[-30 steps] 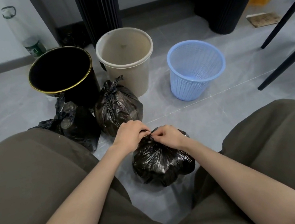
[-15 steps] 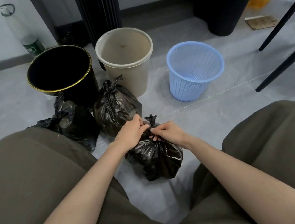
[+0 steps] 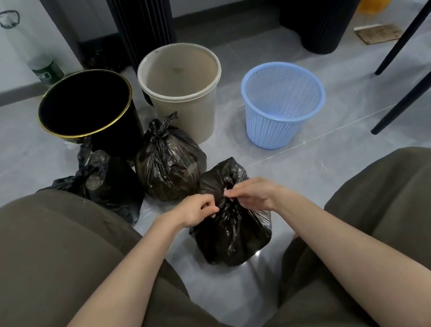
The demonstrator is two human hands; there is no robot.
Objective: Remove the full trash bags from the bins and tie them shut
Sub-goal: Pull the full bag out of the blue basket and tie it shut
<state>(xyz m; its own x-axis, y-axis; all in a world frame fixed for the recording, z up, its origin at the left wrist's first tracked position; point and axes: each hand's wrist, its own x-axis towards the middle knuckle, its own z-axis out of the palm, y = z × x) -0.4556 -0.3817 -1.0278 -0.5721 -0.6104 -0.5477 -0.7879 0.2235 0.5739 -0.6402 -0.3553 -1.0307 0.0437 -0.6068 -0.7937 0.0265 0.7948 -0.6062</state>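
- Head view: left hand (image 3: pixel 198 211) and right hand (image 3: pixel 251 195) both have their fingers curled, pinching the bunched neck of the bag (image 3: pixel 232 235). Fingertips almost meet.
- That bag sits on the floor (image 3: pixel 321 150) right under the hands, between the knees. It looks stuffed. Can't tell if there's a knot yet, the fingers cover that spot.
- Just past the hands is a second bag (image 3: pixel 169 162) with a little topknot sticking up, so it looks tied. Out past the left hand is a third bag (image 3: pixel 108 182), neck twisted shut too, partly behind the knee.
- Further out are the bins: black bin (image 3: pixel 127 92) beyond the left hand, beige bin (image 3: pixel 200 117) straight ahead, blue basket (image 3: pixel 274 129) beyond the right hand. Beige and blue are clearly bare inside; the black one's too dark to call.
- My read: the pulling-out part is done, and this is the tie on the last bag.
- Next move probably needs the ends crossed and cinched down while the neck stays pinched. The plastic looks thin, so a steady pull, not a yank.
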